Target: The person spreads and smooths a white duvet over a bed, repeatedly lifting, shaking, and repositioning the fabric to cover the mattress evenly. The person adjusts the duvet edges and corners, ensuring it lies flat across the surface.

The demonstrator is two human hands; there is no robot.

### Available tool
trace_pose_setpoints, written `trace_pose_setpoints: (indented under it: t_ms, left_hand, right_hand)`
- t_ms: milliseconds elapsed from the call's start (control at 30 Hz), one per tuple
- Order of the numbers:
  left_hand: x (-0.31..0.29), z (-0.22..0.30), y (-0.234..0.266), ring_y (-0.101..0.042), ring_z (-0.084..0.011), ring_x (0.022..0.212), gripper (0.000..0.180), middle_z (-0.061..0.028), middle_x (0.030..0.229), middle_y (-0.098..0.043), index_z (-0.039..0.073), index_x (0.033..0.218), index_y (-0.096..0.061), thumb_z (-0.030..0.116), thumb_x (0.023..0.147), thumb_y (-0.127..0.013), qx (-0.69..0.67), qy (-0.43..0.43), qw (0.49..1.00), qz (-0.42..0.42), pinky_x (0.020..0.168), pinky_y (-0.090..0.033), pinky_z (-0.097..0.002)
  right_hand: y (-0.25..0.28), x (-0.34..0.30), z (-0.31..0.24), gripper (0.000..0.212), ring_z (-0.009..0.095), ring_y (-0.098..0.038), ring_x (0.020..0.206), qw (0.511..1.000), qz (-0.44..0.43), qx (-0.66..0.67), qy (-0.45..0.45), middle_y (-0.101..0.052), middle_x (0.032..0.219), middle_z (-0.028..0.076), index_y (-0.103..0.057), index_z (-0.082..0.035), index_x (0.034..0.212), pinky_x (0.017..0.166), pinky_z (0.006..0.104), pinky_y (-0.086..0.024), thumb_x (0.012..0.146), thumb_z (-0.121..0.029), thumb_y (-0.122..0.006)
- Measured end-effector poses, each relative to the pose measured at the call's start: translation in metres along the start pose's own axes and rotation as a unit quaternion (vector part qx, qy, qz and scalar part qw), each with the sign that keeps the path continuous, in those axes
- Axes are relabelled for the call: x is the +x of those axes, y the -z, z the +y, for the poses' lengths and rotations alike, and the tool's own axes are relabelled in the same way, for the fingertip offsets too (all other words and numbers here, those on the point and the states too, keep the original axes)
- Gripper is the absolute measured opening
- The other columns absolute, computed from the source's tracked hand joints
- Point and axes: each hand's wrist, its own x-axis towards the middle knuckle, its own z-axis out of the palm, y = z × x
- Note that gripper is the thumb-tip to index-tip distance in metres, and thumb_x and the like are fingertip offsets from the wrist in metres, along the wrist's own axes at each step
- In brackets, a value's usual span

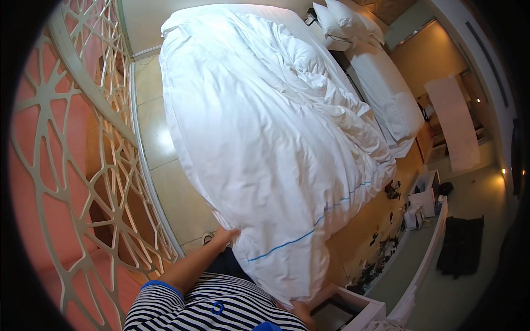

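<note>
A large white duvet [237, 132] with a blue stripe near its close end lies wrinkled over a bed. My left hand [227, 234] is closed on the duvet's left edge, near my body. Lower down, my right hand [301, 310] grips the close right corner, partly cut off by the arm and the picture's lower part. Between the two hands the duvet end hangs lifted toward me. Its far right part is bunched in thick folds.
A patterned lattice screen [105, 160] runs along the left beside a tiled floor strip [165, 160]. To the right stand a second bed [386, 88] with white pillows [339, 19] and a white open-topped unit [348, 309]. Dark clothing [461, 245] lies beyond.
</note>
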Motion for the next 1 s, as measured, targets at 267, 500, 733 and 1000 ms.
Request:
trace_pose_setpoints:
  t_ms: [267, 500, 733, 1000]
  left_hand:
    - [0.041, -0.021, 0.004, -0.049, -0.0231, 0.094, 0.059, -0.0129, 0.105, -0.051, -0.005, 0.111, -0.040, 0.009, 0.061, -0.068, 0.055, -0.020, 0.996, -0.072, 0.082, -0.039, -0.0304]
    - [0.057, -0.027, 0.001, -0.038, -0.0237, 0.110, 0.062, -0.0128, 0.118, -0.041, -0.002, 0.118, -0.036, 0.013, 0.066, -0.067, 0.158, -0.199, 0.936, -0.243, 0.093, -0.029, -0.0325]
    - [0.068, 0.032, 0.032, -0.042, -0.0155, 0.103, 0.028, -0.0052, 0.104, -0.049, 0.004, 0.098, -0.056, 0.013, 0.072, -0.062, 0.097, 0.100, 0.964, -0.226, 0.090, -0.030, -0.0265]
    - [0.167, 0.081, 0.070, -0.049, -0.0210, 0.099, 0.046, -0.0086, 0.111, -0.050, 0.006, 0.113, -0.044, 0.040, 0.082, -0.041, -0.230, 0.148, 0.955, -0.114, 0.085, -0.038, -0.0362]
  right_hand:
    - [0.065, 0.117, -0.132, 0.012, 0.030, -0.056, 0.066, 0.932, 0.264, 0.117, 0.220, -0.055, 0.069, 0.018, -0.054, -0.003, 0.080, 0.056, 0.0342, -0.044, 0.070, -0.009, -0.054]
    - [0.097, 0.237, -0.311, 0.026, 0.030, -0.056, 0.073, 0.907, 0.299, -0.026, 0.294, -0.056, 0.083, 0.015, -0.055, -0.002, 0.079, 0.067, 0.0392, -0.045, 0.065, -0.023, -0.060]
    - [0.080, 0.291, -0.304, 0.024, 0.034, -0.056, 0.071, 0.983, 0.087, 0.029, 0.159, -0.058, 0.072, 0.017, -0.057, -0.003, 0.075, 0.064, 0.0420, -0.044, 0.061, -0.022, -0.055]
    - [0.116, 0.256, -0.281, 0.032, 0.016, -0.055, 0.066, 0.929, -0.054, 0.313, 0.191, -0.060, 0.073, 0.010, -0.057, 0.000, 0.091, 0.063, 0.0275, -0.043, 0.062, -0.013, -0.056]
